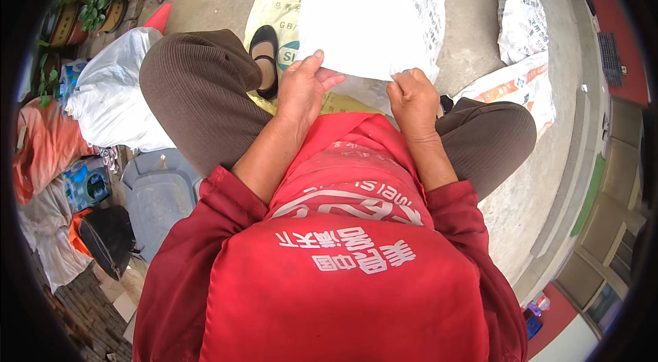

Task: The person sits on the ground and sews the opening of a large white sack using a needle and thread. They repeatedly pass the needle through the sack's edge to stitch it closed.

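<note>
A white woven plastic sack [370, 18] printed with writing lies spread in front of me. My right hand [415, 102] is closed in a pinch on its near edge. At the near left corner my left hand [304, 87] holds the same edge between thumb and fingers, with the fingertips showing below it. Under the white sack is a yellow printed sack [273, 0], which also shows near my lap. Some translucent plastic [362, 87] hangs just below the white edge, between my hands.
To the right lie more printed sacks [522, 18] on the concrete. On the left are a white plastic bag [118, 84], a grey plastic lid [159, 187], a black-and-orange bag [105, 241] and bottle packs [87, 182]. Potted plants [97, 7] stand at upper left.
</note>
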`<state>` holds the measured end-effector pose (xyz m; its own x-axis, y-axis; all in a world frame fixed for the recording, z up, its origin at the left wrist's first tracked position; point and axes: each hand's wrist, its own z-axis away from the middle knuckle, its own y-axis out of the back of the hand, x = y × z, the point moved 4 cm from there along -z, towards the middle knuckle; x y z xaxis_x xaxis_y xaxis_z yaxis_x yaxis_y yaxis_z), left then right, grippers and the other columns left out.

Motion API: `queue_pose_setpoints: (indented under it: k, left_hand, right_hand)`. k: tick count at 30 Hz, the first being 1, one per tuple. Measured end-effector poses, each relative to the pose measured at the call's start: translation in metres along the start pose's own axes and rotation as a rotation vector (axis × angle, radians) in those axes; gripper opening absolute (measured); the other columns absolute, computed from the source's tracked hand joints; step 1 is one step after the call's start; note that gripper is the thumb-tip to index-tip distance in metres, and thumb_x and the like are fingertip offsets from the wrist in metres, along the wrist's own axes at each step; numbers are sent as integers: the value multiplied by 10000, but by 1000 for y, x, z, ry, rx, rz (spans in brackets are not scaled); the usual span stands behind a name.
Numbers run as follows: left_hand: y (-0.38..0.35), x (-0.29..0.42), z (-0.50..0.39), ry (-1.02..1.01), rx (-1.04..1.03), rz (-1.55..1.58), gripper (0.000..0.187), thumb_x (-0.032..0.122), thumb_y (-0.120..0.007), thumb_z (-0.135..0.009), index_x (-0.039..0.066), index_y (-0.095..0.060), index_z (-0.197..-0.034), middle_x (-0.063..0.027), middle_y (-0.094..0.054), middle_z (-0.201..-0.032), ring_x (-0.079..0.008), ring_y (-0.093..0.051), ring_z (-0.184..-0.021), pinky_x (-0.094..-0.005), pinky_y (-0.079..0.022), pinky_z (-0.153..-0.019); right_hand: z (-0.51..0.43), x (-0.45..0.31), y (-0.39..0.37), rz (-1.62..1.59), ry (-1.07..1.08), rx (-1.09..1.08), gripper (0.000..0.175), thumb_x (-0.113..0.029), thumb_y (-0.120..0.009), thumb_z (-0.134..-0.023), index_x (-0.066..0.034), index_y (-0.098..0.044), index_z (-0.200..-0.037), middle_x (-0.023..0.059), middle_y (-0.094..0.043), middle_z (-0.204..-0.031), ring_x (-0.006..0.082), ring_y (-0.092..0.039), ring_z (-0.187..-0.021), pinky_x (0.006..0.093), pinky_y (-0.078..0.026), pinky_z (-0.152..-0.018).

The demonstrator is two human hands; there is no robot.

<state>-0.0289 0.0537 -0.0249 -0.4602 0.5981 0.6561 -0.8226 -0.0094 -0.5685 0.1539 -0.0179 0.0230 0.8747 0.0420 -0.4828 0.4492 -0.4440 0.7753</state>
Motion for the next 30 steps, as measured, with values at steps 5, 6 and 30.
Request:
queue_pose_setpoints:
  k: [5, 6, 30]
  left_hand:
    - [-19, 5, 6, 144, 114, 167, 504, 310, -403, -969, -6, -305, -1348, -138, -411, -1327, -331, -461, -1187, -493, -390, -966]
    - [-21, 7, 8, 186, 160, 190, 520, 325, -386, -972, -8, -287, -1359, -135, -386, -1353, -340, -433, -1216, -502, -365, -990]
    - [-27, 15, 14, 7, 11, 34, 458, 127, -472, -928, -29, -323, -1332, -149, -473, -1296, -283, -514, -1163, -458, -454, -942]
  right_hand:
    - [-2, 4, 14, -84, -129, 52, 74, -50, -646, -704, -43, -656, -777, 96, -534, -686, 260, -549, -594, 349, -444, -539]
    - [-3, 3, 16, -111, -149, 57, 86, -47, -647, -709, -40, -662, -794, 97, -540, -691, 257, -551, -591, 342, -445, -542]
    - [60, 44, -47, 92, -319, -509, 144, -154, -571, -743, -49, -665, -712, 173, -613, -820, 363, -609, -765, 454, -504, -700]
